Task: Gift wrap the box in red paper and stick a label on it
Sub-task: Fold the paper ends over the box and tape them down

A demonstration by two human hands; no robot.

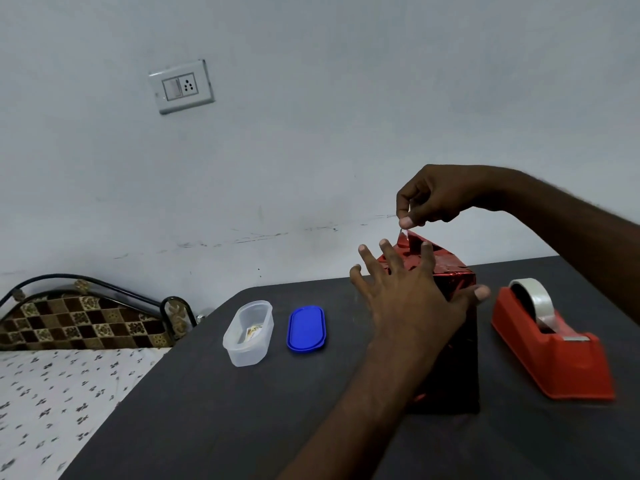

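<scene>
Two bare forearms and hands of one person show, seen from the wearer's own head. The left hand (408, 299) and its forearm enter from the bottom edge, with no sleeve, watch, ring or bracelet anywhere along them. The right hand (433, 199) and its forearm enter from the right edge, equally bare, with fine hairs visible along the upper edge of the arm. The fingernails on both hands are short, plain and unpainted. No clothing shows at all.
</scene>
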